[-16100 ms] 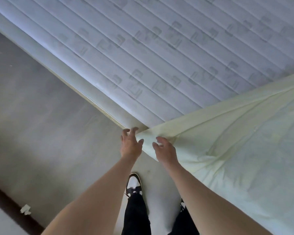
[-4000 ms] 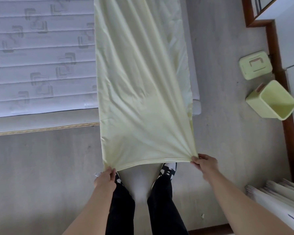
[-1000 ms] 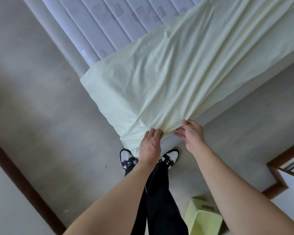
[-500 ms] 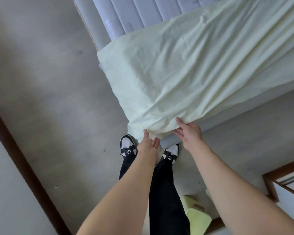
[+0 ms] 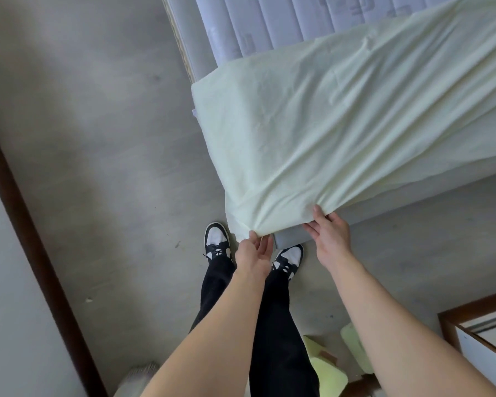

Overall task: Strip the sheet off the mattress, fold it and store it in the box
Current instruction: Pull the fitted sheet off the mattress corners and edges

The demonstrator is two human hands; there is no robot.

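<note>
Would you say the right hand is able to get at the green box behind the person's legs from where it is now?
Probably not without turning. The right hand is out front at the sheet on the mattress corner, while the green box sits low behind the legs, partly hidden by the right forearm.

Floor (image 5: 98, 167): grey and matt, with small specks seen scattered on it.
Skirting (image 5: 32, 233): a dark brown strip is run along the left wall's foot.
Wall (image 5: 9, 325): pale, seen at lower left.
Cabinet (image 5: 481, 336): white panels are framed in brown wood at lower right.
Light: soft daylight is cast from above.
</note>
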